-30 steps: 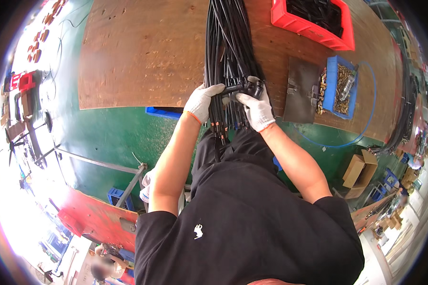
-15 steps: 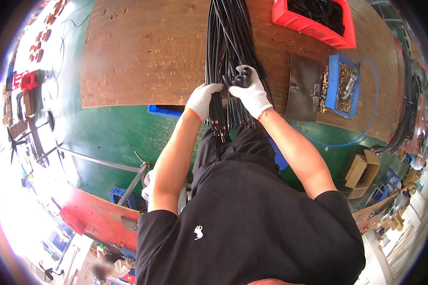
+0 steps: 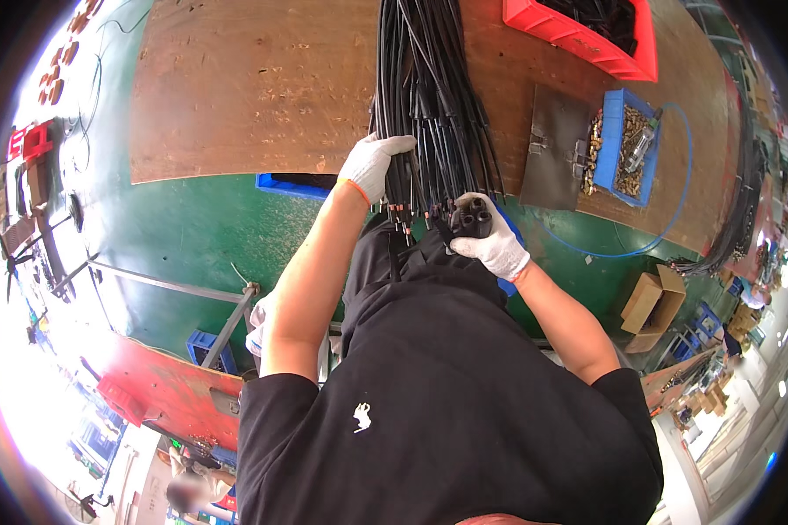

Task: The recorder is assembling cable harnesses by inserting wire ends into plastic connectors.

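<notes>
A thick bundle of black cables (image 3: 425,96) lies over the table, its cut ends with bare copper tips hanging past the near edge above my lap. My left hand (image 3: 372,166), in a white knit glove, is closed around cables at the bundle's left side, near their ends. My right hand (image 3: 497,248), gloved alike, is closed on several short black rubber sleeves (image 3: 473,217) with round open ends facing up. It is just right of the cable ends and over my right thigh. Whether a finger there also touches a cable is hidden.
The brown wooden table (image 3: 254,87) bears a red crate (image 3: 578,42) of black parts. A blue bin (image 3: 611,149) of small brass fittings, with a tool in it, stands beside a dark metal plate (image 3: 556,144). A blue hose (image 3: 648,249) loops past the edge; a cardboard box (image 3: 652,302) sits lower right.
My right hand has moved down toward me, from atop the bundle to beside the cable ends, with the black sleeves in it. My left hand keeps its hold on the cables.
</notes>
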